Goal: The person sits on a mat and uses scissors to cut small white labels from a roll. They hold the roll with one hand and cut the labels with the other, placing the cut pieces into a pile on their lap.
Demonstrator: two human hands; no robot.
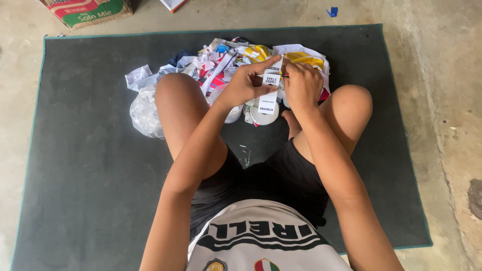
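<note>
Person sits cross-legged on a dark grey mat point(90, 150) w/ a green edge, laid on a concrete floor point(452, 100). Both hands meet above the knees. Left hand point(246, 83) pinches a small white paper tag point(271, 80) w/ dark print, thumb and forefinger pressed on its top and side. Right hand point(303, 86) is closed in a pinch around a thin dark tool, prob. a small blade or pen w/ a red bit showing at the tag's edge; can't tell exactly what it is. Tag hangs in the air between the two hands, a longer white strip trailing down from it.

Just under the hands sit a couple of white rolls point(263, 113) of tape or label stock, touching each other. Behind them, a heap of cut paper scraps point(226, 57), white, red, yellow, blue, spreads across the mat's far part. That heap looks like a lot of pieces already worked, but how many remain I can't judge; the rolls still look thick.

Containers: a clear plastic bag point(143, 108) lies crumpled by the left knee, contents unclear. A cardboard box point(85, 10) w/ green and red print stands off the mat at top left, inside not visible.
</note>
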